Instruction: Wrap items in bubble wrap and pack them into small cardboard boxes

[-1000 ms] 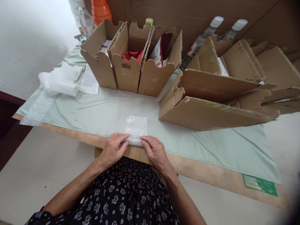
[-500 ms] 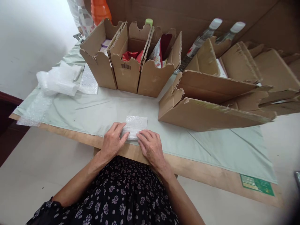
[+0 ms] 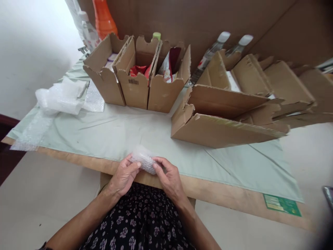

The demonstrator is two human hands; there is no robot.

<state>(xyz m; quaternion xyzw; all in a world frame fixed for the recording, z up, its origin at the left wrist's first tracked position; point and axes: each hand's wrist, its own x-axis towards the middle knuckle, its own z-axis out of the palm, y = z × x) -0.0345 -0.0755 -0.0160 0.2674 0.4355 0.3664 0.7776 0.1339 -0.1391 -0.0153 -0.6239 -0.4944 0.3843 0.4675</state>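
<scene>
A small piece of bubble wrap (image 3: 143, 159), curled over, is held between my two hands near the table's front edge. My left hand (image 3: 127, 174) pinches its left end, thumb on top and fingers behind. On the right end, my right hand (image 3: 168, 175) grips with thumb and index finger. Whether anything lies inside the bubble wrap cannot be seen. More bubble wrap (image 3: 58, 99) lies in a loose heap at the table's left side, with a flat sheet (image 3: 95, 99) beside it.
Upright cardboard bins (image 3: 135, 92) holding packets stand at the back. A long cardboard bin (image 3: 229, 130) lies to the right, with more behind it. An orange bottle (image 3: 104, 21) and clear bottles (image 3: 212, 52) stand behind. A pale green cloth (image 3: 125, 128) covers the table.
The bubble wrap lay flat under both hands; now it is lifted, curled and gripped at both ends. The whole view has shifted slightly.
</scene>
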